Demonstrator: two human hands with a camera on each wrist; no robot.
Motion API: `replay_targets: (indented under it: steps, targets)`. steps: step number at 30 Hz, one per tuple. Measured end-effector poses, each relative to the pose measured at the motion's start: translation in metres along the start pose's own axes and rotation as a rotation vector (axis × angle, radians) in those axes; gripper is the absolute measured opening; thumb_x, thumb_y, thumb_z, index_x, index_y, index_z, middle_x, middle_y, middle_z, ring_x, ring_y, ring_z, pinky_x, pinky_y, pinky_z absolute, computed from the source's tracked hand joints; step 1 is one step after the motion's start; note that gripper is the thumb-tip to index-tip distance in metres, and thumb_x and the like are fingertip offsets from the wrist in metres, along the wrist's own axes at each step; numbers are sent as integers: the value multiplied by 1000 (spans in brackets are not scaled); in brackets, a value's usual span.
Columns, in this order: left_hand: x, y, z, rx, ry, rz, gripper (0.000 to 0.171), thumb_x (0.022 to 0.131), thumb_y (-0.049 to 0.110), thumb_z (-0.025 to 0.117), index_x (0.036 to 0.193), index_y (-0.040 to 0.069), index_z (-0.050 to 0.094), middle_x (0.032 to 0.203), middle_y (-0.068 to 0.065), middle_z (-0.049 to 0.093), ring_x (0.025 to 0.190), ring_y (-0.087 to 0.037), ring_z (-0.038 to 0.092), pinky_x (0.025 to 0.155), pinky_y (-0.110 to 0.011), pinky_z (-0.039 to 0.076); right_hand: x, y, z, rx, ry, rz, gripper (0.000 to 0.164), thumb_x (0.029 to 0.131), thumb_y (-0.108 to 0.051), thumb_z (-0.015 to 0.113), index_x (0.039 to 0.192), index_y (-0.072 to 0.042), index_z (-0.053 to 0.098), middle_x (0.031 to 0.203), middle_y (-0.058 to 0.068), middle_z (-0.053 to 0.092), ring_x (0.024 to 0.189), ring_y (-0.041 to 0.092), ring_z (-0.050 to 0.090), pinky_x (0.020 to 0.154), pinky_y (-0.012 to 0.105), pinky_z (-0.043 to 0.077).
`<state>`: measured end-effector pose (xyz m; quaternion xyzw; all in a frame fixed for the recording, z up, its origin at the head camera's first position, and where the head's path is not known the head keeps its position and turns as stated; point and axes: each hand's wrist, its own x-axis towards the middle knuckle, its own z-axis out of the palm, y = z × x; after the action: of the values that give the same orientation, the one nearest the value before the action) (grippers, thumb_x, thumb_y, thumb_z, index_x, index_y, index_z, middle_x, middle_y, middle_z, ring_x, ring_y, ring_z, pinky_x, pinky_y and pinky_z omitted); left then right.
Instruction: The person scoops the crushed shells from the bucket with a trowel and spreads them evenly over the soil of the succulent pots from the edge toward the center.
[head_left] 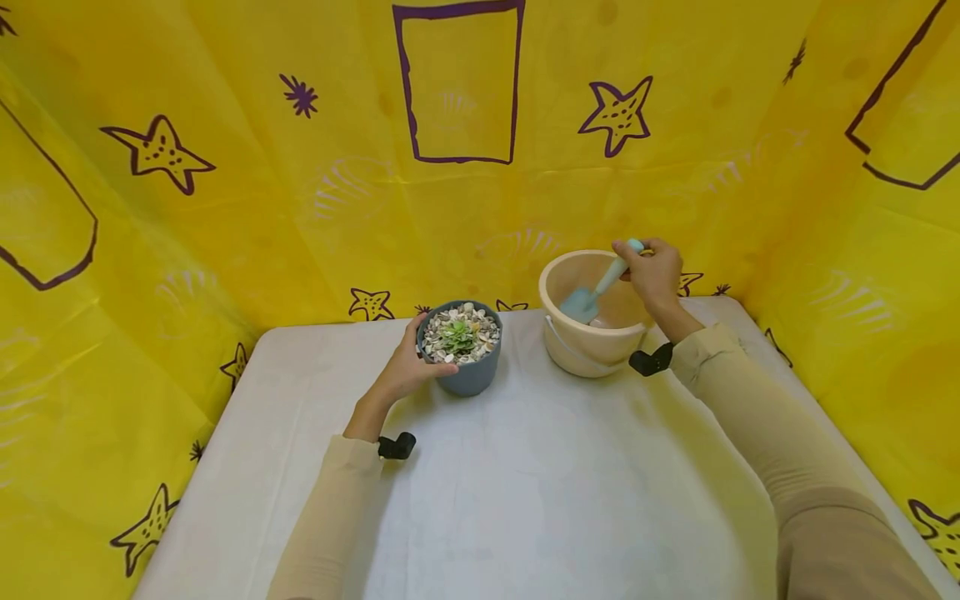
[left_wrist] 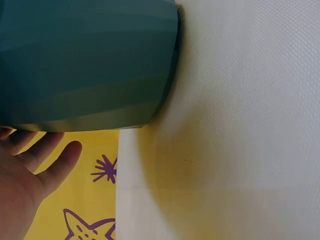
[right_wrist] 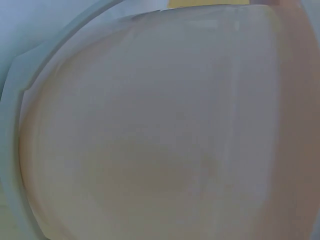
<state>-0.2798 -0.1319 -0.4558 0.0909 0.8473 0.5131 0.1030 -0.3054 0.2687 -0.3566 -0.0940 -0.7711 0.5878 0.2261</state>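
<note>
On the left, a grey-blue plant pot (head_left: 474,380) stands upright near the table's back edge, a green succulent (head_left: 459,337) amid pale pebbles (head_left: 480,321) on top. My left hand (head_left: 408,365) grips its left side, thumb across the front near the rim. The left wrist view shows the pot (left_wrist: 85,65) close, with fingers (left_wrist: 62,167) beside it. My right hand (head_left: 655,273) holds a light-blue small shovel (head_left: 612,273) by its handle, the blade tilted down inside a cream bucket (head_left: 573,354). Only the bucket's wall (right_wrist: 150,110) and pale handle (right_wrist: 10,125) fill the right wrist view.
A white-covered table (head_left: 525,483) lies beneath the pot and bucket. Yellow patterned cloth (head_left: 465,217) rises behind and along both sides. The bucket's handle hangs down across its front.
</note>
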Motion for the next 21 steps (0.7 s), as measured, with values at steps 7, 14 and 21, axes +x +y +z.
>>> replay_targets:
  steps: [7,14,21]
  targets:
    - [-1,1,0,2,3,-1,120,69,46,86,156,29,6,163,-12,13,149,-35,19,116,-60,23,-2,3,2,-22,-6,23,48,85,-36,75,108,5,64,63,-11,62,49,7,66,50,16,53]
    - [-2,3,-1,25,1,3,120,70,46,85,157,26,5,164,-14,11,150,-38,17,116,-62,22,-4,3,0,-48,-39,51,45,87,-36,72,107,4,63,73,-4,61,50,5,66,53,17,54]
    - [0,1,0,18,-2,-2,119,71,43,86,157,26,5,164,-13,11,150,-37,16,117,-62,21,1,-2,-14,-143,-132,119,55,89,-39,69,111,11,62,72,-1,63,50,0,64,56,18,56]
